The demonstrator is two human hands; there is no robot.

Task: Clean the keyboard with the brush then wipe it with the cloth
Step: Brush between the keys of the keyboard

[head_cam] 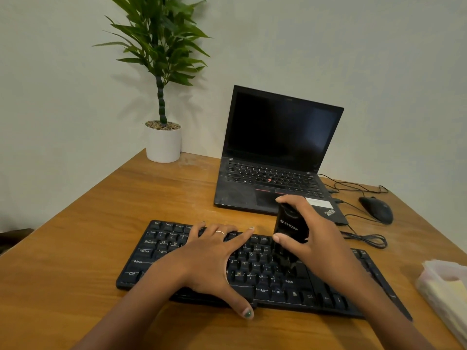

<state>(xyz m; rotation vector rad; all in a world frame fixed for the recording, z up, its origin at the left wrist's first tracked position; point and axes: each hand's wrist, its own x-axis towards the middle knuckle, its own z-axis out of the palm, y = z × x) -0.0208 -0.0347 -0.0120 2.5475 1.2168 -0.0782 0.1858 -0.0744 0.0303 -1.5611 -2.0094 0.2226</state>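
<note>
A black keyboard [265, 279] lies across the front of the wooden desk. My left hand [209, 258] rests flat on its left half, fingers spread and straight, thumb over the front edge. My right hand [316, 238] grips a black brush [290, 231] with white lettering, held upright. Its dark bristles [286, 263] point down onto the keys right of the letter block. A pale folded cloth [447, 291] lies inside a clear container at the right edge.
An open black laptop [273, 157] with a dark screen stands behind the keyboard. A black mouse [376, 209] and its looping cables [366, 239] lie to the right. A potted plant in a white pot [163, 144] stands at the back left corner.
</note>
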